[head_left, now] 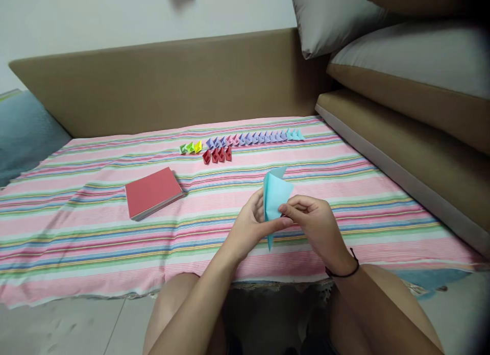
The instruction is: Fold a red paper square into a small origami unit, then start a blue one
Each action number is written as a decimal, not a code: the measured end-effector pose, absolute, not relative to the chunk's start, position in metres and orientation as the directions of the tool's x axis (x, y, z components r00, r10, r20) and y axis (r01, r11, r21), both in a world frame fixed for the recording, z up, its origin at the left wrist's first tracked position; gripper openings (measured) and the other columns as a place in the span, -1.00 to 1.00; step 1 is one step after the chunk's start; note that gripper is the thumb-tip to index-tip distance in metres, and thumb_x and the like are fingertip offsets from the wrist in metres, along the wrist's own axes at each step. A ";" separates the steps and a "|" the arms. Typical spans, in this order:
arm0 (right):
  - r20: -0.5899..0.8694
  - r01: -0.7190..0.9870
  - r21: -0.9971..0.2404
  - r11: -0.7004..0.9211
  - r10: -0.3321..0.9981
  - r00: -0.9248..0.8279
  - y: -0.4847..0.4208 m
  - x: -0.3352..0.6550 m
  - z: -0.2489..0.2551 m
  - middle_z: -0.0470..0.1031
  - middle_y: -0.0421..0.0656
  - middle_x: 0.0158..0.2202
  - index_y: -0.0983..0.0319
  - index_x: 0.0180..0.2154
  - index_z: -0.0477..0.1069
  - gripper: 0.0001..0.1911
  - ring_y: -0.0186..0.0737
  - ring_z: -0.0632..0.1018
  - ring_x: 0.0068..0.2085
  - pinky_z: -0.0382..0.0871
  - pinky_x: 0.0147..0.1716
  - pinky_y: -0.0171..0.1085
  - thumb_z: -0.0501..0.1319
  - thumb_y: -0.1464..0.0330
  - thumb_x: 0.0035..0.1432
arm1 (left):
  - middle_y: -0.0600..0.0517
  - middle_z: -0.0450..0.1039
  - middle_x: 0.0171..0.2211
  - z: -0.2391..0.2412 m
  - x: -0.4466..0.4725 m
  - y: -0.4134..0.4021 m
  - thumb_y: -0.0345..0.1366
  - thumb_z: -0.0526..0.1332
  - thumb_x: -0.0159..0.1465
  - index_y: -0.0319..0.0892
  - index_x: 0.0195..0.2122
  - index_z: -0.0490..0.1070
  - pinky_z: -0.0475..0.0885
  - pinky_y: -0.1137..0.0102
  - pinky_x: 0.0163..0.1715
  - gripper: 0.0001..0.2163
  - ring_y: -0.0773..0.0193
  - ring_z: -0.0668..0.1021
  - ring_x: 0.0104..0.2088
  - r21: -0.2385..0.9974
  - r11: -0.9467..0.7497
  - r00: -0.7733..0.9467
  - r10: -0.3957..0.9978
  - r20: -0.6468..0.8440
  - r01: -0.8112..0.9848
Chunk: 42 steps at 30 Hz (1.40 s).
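A light blue sheet of paper (274, 192), partly folded into a pointed shape, is held upright over the striped cloth. My left hand (250, 225) grips it from the left with the thumb pressed on its lower part. My right hand (316, 222) pinches its right edge with fingers curled; a black band circles that wrist. A row of small folded paper boats (245, 139) in green, yellow, purple, pink and blue lies farther back, with a few red ones (217, 154) just in front of the row.
A stack of square paper with a red top sheet (152, 192) lies to the left on the pink striped cloth (95, 227). Brown cushions (401, 141) and grey pillows rise at the right, a brown backrest behind. My knees are below the bed's edge.
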State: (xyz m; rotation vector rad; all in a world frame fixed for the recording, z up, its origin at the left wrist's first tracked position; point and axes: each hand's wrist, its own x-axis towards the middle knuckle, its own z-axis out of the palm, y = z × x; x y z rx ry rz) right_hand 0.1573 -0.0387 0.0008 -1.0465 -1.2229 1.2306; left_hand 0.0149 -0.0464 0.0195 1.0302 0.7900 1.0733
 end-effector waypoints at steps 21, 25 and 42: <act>-0.032 -0.245 -0.969 -0.041 0.999 -0.041 -0.036 0.163 0.004 0.56 -0.17 -0.34 0.22 -0.18 0.38 -0.70 -0.23 0.55 -0.31 0.47 -0.30 -0.26 0.32 0.29 0.02 | -0.11 0.56 -0.16 0.026 -0.005 -0.031 -0.30 0.06 0.29 -0.32 0.00 0.38 0.38 0.27 0.02 -0.68 0.13 0.56 -0.10 0.622 0.243 0.050 0.949 -0.312 -0.744; -0.034 -0.185 -0.982 -0.048 0.997 -0.076 -0.031 0.168 0.000 0.52 -0.08 -0.10 0.18 -0.03 0.30 -0.49 -0.14 0.53 -0.12 0.45 -0.19 -0.21 0.36 0.28 -0.04 | -0.08 0.57 -0.21 0.019 -0.011 -0.030 -0.19 0.16 0.23 -0.26 -0.09 0.44 0.45 0.30 -0.16 -0.69 0.12 0.58 -0.21 0.736 0.272 0.059 0.952 -0.302 -0.620; 0.167 -0.058 -0.983 0.175 0.979 0.121 -0.020 0.187 0.003 0.51 -0.14 -0.19 0.08 0.09 0.30 -0.46 -0.24 0.52 -0.28 0.39 -0.38 -0.31 0.28 0.27 0.03 | -0.05 0.57 -0.35 0.027 -0.036 -0.031 -0.25 0.39 0.00 -0.22 0.02 0.33 0.43 0.33 -0.29 -0.45 0.21 0.57 -0.36 0.983 0.153 0.297 0.948 -0.117 -0.101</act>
